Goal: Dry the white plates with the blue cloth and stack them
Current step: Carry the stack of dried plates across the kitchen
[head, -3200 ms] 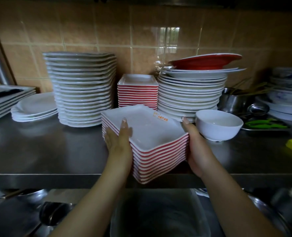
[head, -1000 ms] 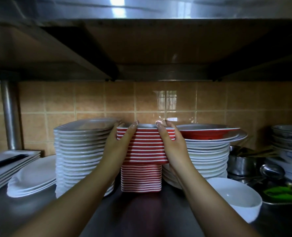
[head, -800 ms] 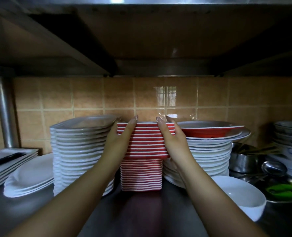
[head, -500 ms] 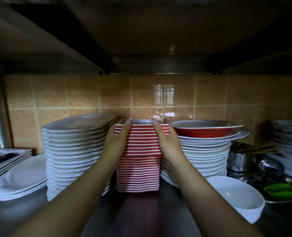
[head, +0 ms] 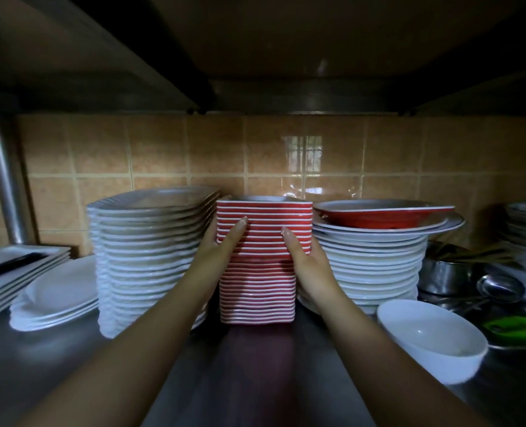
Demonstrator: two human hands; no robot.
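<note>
You are stacking: your left hand [head: 215,245] and right hand [head: 305,257] grip the upper red plates [head: 265,229], fingers curled round them. Next, square them over the lower pile [head: 257,294] before letting go.

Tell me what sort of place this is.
Probably a restaurant or canteen kitchen: tall stacks of white plates, a stack of red-and-white square dishes held between both hands, a stainless steel counter and a tiled wall.

We see a dim, shadowed shelf; a window glares off the tiles [head: 305,158]. Wide-angle bending curves the edges, and the bowl [head: 431,337] blurs slightly at right.
</note>
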